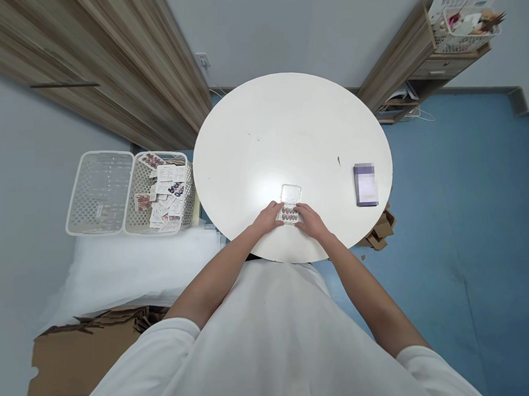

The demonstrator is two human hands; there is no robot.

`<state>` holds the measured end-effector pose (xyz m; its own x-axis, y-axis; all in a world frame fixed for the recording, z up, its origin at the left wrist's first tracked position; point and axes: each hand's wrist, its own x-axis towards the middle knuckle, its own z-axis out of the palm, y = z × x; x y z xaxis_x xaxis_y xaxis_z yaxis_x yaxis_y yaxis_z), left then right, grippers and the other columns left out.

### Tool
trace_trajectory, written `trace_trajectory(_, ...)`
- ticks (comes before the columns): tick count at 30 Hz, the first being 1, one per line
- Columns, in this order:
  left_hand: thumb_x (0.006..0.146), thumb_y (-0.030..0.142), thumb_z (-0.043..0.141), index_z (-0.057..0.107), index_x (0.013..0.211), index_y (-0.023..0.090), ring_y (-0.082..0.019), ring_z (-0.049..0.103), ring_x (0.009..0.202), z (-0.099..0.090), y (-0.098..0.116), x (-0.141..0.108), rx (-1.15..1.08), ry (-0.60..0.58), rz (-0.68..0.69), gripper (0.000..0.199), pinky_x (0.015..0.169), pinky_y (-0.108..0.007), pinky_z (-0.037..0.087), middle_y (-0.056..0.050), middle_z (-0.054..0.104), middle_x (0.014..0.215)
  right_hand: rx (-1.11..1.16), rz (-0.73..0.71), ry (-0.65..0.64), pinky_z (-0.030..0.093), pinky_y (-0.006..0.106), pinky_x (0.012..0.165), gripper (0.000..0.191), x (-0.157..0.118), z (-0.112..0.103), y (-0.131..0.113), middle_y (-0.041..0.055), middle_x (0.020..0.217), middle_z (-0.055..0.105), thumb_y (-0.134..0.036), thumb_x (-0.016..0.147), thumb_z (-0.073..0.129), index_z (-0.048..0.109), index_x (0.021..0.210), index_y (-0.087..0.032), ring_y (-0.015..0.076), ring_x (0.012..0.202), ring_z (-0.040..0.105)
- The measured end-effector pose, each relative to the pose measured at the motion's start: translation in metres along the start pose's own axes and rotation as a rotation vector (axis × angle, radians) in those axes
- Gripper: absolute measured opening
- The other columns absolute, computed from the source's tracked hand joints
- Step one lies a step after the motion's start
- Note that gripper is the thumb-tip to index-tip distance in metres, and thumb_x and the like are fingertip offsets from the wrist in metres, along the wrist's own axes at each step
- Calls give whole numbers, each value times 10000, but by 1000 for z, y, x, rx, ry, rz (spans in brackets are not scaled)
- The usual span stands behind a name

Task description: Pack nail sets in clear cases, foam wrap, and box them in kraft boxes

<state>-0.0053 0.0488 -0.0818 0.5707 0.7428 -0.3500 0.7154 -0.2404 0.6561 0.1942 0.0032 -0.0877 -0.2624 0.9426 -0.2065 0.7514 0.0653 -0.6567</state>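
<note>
Near the front edge of the white table [287, 126] lies a small clear plastic case [291, 193], its lid tipped back away from me. In its lower half sits a card of press-on nails [289, 214], in two rows of dark, red and greenish tips. My left hand [269, 217] grips the left side of the case with thumb and fingers. On the opposite side, my right hand [310, 221] holds the case's right edge the same way. The fingertips cover both side edges of the case.
A pixelated dark-edged rectangular object [365, 185] lies at the table's right. Left of the table stand a white basket [186, 161] of printed nail cards and a white basket [83, 172] of clear cases. Cardboard [78, 361] lies lower left; a wooden cabinet [399, 61] stands back right.
</note>
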Motion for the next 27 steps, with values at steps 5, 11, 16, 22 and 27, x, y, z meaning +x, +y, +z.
trace_trajectory(5, 697, 232, 634, 339, 1282, 216, -181, 551, 835, 1, -3, 0, -35, 13, 3, 655, 731, -312, 450, -66, 465, 1097, 48, 15, -3, 404, 414, 948, 476, -1, 2, 2, 67, 1298, 429, -182, 693, 592, 495, 1155, -240, 231, 1186, 425)
trace_trajectory(11, 695, 261, 652, 317, 1315, 187, -165, 557, 801, 6, -1, -6, -177, 85, -105, 709, 751, -314, 454, -91, 489, 1122, 184, 67, 55, 413, 414, 948, 535, -10, 7, -1, 72, 1375, 329, -228, 679, 627, 485, 1195, -244, 253, 1204, 403)
trace_trajectory(16, 751, 208, 582, 475, 1197, 156, -140, 591, 785, 12, -1, -10, -385, 211, -292, 461, 790, -295, 462, -84, 565, 1073, 478, 388, 203, 490, 362, 826, 520, -11, 11, -10, 80, 1204, 517, -262, 714, 576, 460, 1219, -225, 187, 952, 566)
trace_trajectory(22, 713, 176, 601, 569, 1099, 156, -144, 599, 807, 15, -2, -4, -526, 250, -386, 388, 808, -283, 458, -71, 614, 1019, 660, 546, 255, 472, 333, 829, 486, -1, 9, -19, 61, 1144, 562, -189, 649, 582, 534, 1132, -219, 147, 850, 598)
trace_trajectory(27, 662, 162, 627, 641, 969, 147, -139, 583, 743, 17, 2, -3, -648, 294, -423, 307, 767, -272, 447, -41, 640, 830, 815, 646, 305, 479, 321, 752, 470, 6, 9, -17, 45, 987, 600, -151, 574, 591, 586, 1042, -194, 137, 767, 583)
